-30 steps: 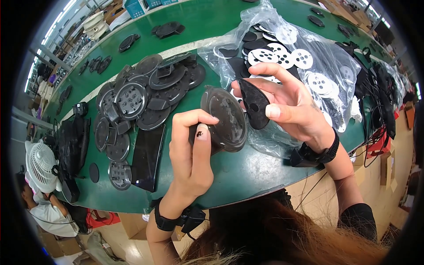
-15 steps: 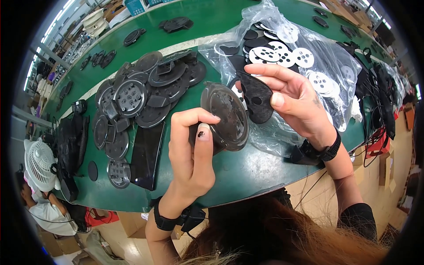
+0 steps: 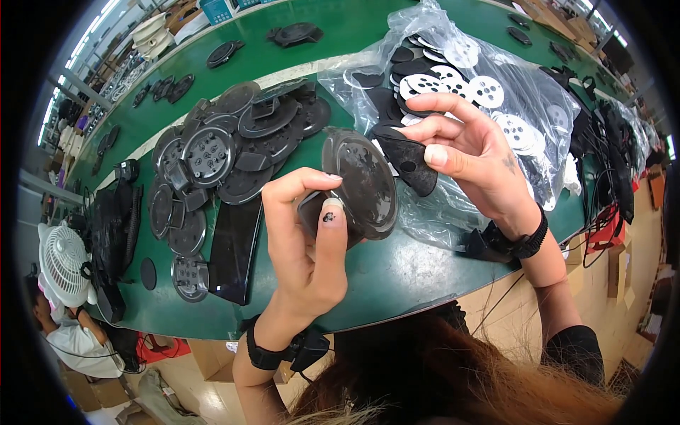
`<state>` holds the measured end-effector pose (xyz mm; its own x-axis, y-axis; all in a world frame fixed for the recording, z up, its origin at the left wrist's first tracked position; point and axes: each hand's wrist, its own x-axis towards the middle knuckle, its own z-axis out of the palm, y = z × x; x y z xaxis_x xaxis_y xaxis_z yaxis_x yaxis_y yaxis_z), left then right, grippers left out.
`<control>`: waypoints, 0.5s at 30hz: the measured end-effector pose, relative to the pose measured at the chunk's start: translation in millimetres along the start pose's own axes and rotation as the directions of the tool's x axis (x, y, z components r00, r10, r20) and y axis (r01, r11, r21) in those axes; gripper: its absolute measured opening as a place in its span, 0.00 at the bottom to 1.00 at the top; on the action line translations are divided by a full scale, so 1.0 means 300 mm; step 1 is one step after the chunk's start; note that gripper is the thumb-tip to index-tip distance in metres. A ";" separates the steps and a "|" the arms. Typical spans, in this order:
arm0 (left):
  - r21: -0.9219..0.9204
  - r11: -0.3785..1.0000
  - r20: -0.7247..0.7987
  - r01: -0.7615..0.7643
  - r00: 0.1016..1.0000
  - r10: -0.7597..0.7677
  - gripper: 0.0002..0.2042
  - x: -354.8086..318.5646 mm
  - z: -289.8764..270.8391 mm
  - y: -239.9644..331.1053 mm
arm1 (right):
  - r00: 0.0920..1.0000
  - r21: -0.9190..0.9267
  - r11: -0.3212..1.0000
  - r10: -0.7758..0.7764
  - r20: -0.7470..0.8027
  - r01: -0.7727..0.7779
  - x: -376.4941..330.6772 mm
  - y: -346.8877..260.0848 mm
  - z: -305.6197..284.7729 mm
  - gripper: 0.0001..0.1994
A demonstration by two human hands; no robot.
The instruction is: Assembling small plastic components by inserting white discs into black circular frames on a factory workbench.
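Observation:
Between thumb and forefinger, my left hand grips a dark, glossy round plastic base, tilted on edge above the bench. My right hand pinches a thin black round pad with holes, which is bent and partly covered by the fingers. The pad is close beside the base's right rim; I cannot tell if they touch. Behind my right hand lies a clear plastic bag with several black pads and white-backed discs with holes. A heap of similar dark plastic bases lies left of my left hand.
A black flat slab like a phone and a small black disc lie on the green bench. Several dark parts sit on the green strip beyond. At left stand a white fan and a person; black cables hang at right.
The pad has tipped and its lower edge has shifted right, while the base has turned slightly in my left hand. Dark parts on the far green strip have moved to the right.

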<state>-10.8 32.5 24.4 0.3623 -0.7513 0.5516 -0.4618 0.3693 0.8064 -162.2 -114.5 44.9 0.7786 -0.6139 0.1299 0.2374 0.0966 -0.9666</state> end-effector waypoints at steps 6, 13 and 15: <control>-0.200 0.977 0.075 0.078 0.995 -0.064 0.13 0.000 0.015 0.007 | 0.998 0.011 1.000 -0.005 -0.056 0.006 -0.004 0.008 0.002 0.20; -0.328 0.931 0.159 0.163 0.980 -0.116 0.16 0.006 0.022 0.004 | 0.995 -0.042 0.998 -0.055 -0.087 0.052 -0.007 0.010 0.011 0.18; -0.332 0.927 0.176 0.172 0.977 -0.119 0.17 0.005 0.025 0.005 | 0.995 -0.047 0.997 -0.062 -0.081 0.058 -0.010 0.007 0.016 0.18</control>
<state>-16.9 27.8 24.9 0.2663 -0.8743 0.4058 -0.0973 0.3945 0.9137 -161.4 -108.8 43.5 0.7127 -0.6804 0.1708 0.2543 0.0237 -0.9668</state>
